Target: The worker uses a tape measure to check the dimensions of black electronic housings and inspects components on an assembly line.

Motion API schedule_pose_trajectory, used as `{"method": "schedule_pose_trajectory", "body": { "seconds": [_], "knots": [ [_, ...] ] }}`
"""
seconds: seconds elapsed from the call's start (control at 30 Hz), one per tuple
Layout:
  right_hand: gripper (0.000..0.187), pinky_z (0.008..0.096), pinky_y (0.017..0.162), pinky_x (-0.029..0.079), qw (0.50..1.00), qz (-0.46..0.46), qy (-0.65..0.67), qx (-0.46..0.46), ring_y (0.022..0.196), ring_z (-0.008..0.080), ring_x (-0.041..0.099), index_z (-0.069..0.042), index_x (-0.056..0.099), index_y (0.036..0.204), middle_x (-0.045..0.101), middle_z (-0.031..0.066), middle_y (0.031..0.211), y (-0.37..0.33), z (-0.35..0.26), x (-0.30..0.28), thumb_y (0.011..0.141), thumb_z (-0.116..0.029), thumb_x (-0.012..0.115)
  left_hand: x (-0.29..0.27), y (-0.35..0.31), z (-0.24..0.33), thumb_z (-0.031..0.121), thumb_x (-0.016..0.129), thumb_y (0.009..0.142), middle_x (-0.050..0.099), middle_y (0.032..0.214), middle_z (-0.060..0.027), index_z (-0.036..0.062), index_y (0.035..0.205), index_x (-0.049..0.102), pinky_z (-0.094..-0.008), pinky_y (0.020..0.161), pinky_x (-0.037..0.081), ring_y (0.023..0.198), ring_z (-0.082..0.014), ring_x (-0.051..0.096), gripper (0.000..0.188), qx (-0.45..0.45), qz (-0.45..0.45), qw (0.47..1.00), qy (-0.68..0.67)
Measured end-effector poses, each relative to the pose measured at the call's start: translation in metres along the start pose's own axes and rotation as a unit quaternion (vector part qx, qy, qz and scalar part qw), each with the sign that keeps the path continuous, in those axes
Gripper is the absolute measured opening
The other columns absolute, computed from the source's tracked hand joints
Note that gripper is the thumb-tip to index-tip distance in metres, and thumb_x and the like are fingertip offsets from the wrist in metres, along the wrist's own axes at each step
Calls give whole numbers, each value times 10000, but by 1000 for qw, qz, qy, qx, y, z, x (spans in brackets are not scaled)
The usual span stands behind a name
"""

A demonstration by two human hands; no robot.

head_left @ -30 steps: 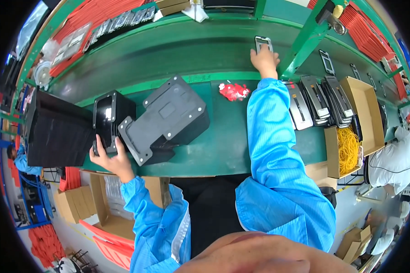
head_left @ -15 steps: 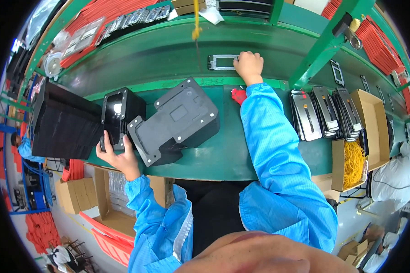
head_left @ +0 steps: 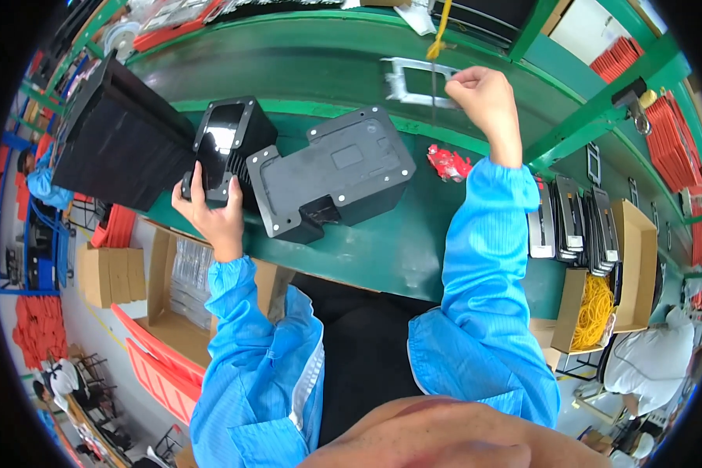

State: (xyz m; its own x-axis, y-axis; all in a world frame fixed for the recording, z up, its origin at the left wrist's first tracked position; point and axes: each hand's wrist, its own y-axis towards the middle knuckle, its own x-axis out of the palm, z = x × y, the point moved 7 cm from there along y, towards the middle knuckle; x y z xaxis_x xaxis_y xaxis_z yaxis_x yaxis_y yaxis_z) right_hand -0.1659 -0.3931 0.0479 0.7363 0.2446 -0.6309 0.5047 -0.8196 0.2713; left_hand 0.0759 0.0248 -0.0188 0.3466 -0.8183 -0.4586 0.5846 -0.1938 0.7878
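My right hand (head_left: 487, 101) pinches the right end of a silver rectangular frame (head_left: 398, 82), which hangs tilted over the green conveyor belt and looks slightly blurred. Below that hand, crumpled red pieces (head_left: 448, 163) lie on the green bench. My left hand (head_left: 214, 222) grips the near, narrow end of a black tray (head_left: 240, 140) with a glossy dark panel on top. Its thumb and index finger lie along opposite sides. Beside it, to the right, stands a stack of grey-black trays (head_left: 331, 168) with pale round dots. A tall black stack (head_left: 117, 132) is at its left.
Several flat grey-black parts (head_left: 569, 218) stand at the right, beside an open carton (head_left: 636, 257) and a box of yellow cords (head_left: 593, 312). A green post (head_left: 593, 109) rises at right. A yellow cord (head_left: 438, 35) hangs over the belt. More frames (head_left: 593, 164) lie along the belt.
My right hand has lifted the silver frame off the belt. My left hand keeps its place on the black tray. The view has shifted, and more of the red pieces shows.
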Motion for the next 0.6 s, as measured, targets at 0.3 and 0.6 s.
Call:
{"method": "schedule_pose_trajectory", "body": {
  "seconds": [0.3, 0.6],
  "knots": [
    [184, 436, 738, 534, 957, -62, -144, -243, 721, 335, 668, 19, 750, 881, 702, 154, 718, -119, -149, 55, 827, -157, 744, 4, 0, -1, 296, 917, 703, 495, 1297, -272, 130, 1341, 695, -469, 1050, 452, 1209, -428, 531, 696, 6, 6, 1000, 3],
    [202, 451, 775, 452, 933, -24, -117, -339, 789, 323, 585, -15, 776, 994, 709, 144, 783, -157, -188, 37, 886, -184, 751, -16, 0, -1, 345, 919, 743, 470, 1346, -297, 101, 1511, 547, -471, 1059, 447, 1214, -444, 530, 887, -20, -71, 997, 35]
  ]
}}
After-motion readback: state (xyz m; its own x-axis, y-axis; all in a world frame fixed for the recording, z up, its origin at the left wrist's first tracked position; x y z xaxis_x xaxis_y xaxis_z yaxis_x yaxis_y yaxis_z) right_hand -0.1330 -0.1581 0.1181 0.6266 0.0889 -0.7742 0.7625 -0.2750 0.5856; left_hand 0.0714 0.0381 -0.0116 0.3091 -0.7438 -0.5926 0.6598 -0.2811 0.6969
